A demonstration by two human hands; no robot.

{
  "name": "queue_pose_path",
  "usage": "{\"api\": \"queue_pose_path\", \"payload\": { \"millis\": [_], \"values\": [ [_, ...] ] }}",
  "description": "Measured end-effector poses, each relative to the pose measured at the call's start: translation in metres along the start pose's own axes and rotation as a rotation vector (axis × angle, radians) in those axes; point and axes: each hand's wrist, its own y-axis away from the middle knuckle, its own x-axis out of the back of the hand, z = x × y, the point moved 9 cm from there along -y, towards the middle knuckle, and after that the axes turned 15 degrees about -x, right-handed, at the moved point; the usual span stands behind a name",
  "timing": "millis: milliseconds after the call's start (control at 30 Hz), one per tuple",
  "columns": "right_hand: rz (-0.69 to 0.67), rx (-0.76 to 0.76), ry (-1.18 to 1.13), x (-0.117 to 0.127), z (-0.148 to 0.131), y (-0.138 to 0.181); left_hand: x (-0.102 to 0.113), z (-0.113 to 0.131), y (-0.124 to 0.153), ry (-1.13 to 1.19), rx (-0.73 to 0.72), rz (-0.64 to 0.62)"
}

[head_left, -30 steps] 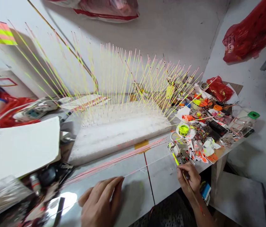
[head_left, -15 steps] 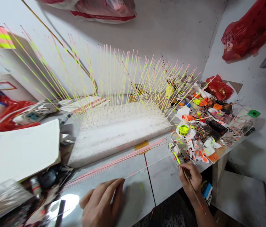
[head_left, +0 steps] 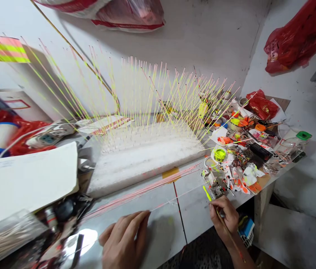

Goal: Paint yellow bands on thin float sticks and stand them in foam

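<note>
My left hand (head_left: pixel 124 241) lies on the grey table (head_left: pixel 163 228) with its fingers pinched on the near end of a thin pink stick (head_left: pixel 177 197). The stick runs right toward my right hand (head_left: pixel 225 216). That hand is closed round a fine paintbrush (head_left: pixel 219 215), whose yellow-green tip touches the stick's far end. A bundle of pink sticks (head_left: pixel 141 191) lies flat just behind. A white foam block (head_left: pixel 146 157) behind them holds several upright sticks painted pink and yellow-green.
Paint pots, a yellow-green pot (head_left: pixel 220 154), smeared papers and a plastic bottle (head_left: pixel 289 149) crowd the table's right end. A white sheet (head_left: pixel 25 179) and a power strip (head_left: pixel 45 138) lie at left. Red bags (head_left: pixel 295 37) hang on the walls.
Both hands stay almost in place. The brush tip has shifted slightly left along the stick. The view has drifted a little to the left.
</note>
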Motion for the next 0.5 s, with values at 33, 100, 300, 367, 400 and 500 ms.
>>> {"api": "queue_pose_path", "payload": {
  "millis": [33, 100, 300, 367, 400, 500],
  "values": [
    [-0.014, 0.010, -0.002, -0.003, -0.003, 0.001, 0.001, 0.000, 0.000, -0.001, 0.001, 0.001],
    [-0.030, 0.015, -0.004, -0.008, -0.007, 0.003, 0.001, 0.001, -0.001, -0.003, 0.000, 0.004],
    [-0.020, 0.030, -0.005, -0.013, -0.010, 0.004, 0.001, 0.001, 0.000, 0.003, 0.008, -0.004],
    [-0.022, 0.038, 0.007, -0.014, -0.008, 0.004, 0.001, 0.000, 0.001, 0.013, 0.024, -0.002],
    [-0.026, 0.035, 0.012, -0.014, -0.007, 0.004, 0.001, -0.001, 0.002, 0.020, 0.033, 0.001],
    [-0.029, 0.022, 0.019, -0.015, -0.004, 0.004, 0.000, -0.001, 0.003, 0.029, 0.038, 0.005]
  ]
}}
